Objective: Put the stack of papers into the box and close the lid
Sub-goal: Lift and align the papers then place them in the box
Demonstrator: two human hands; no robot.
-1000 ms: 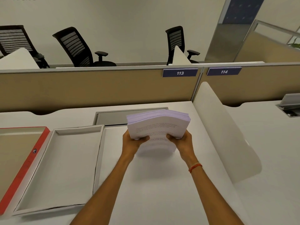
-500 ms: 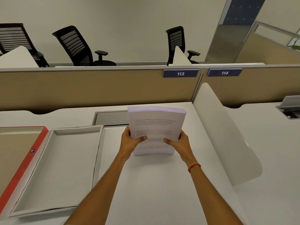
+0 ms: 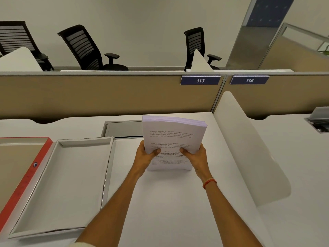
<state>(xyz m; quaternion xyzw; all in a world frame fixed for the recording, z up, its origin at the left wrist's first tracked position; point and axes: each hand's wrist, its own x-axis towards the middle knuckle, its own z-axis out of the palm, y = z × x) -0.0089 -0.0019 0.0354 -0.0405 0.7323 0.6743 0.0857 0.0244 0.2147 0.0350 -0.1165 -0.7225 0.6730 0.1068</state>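
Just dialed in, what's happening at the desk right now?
A person is holding the stack of papers upright with both hands, the left hand and right hand gripping its lower sides, with its bottom edge at or just above the desk. The white box lies open and empty to the left. Beside it, at the far left, sits the red-edged lid, inside facing up. No papers have gone into the box yet.

"113" and "114" on blue partition plates (image 3: 200, 80) (paper print illegible)
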